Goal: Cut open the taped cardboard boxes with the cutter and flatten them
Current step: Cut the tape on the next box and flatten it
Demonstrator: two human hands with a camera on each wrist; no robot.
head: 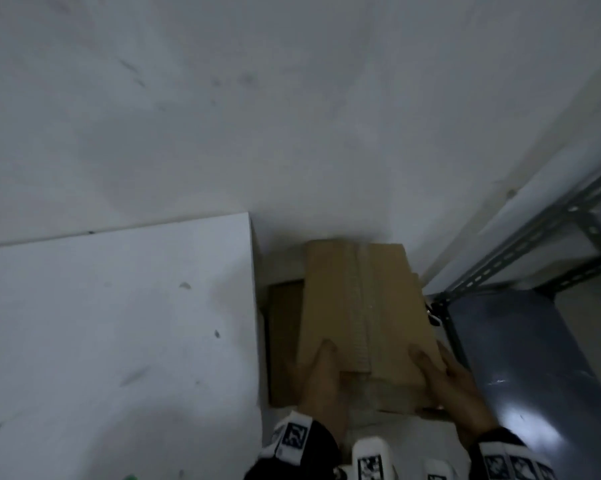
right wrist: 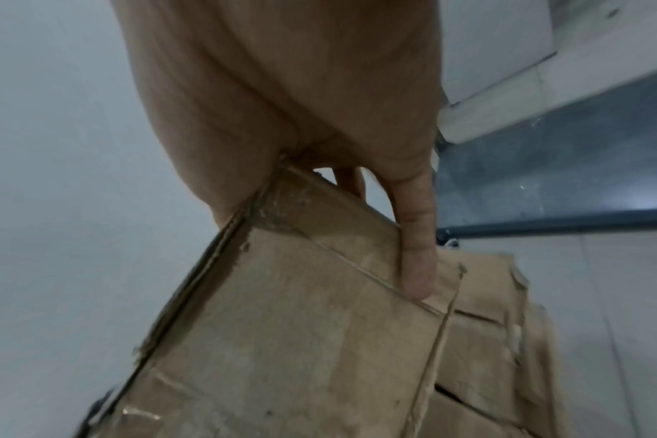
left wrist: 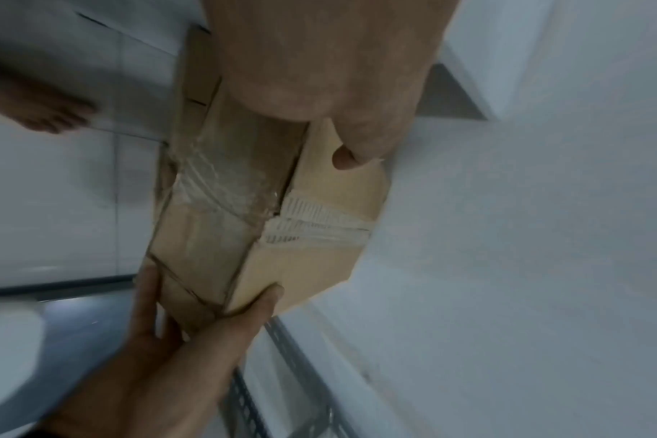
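Note:
A brown cardboard box (head: 333,299) with a strip of clear tape (head: 361,306) down its top seam is held between both hands, in the gap between a table and a shelf. My left hand (head: 321,375) grips its near left corner, thumb on top. My right hand (head: 448,379) grips the near right corner, thumb on top and fingers (right wrist: 417,252) straight down the side. The left wrist view shows the box (left wrist: 312,266), its wrinkled tape (left wrist: 312,219), my left hand (left wrist: 319,74) and my right hand (left wrist: 192,340). No cutter is in view.
A white table (head: 119,323) stands on the left and a grey metal shelf (head: 517,358) on the right. A white wall (head: 292,116) is right behind the box. More brown cardboard (head: 283,341) lies below it. A bare foot (left wrist: 45,115) stands on the tiled floor.

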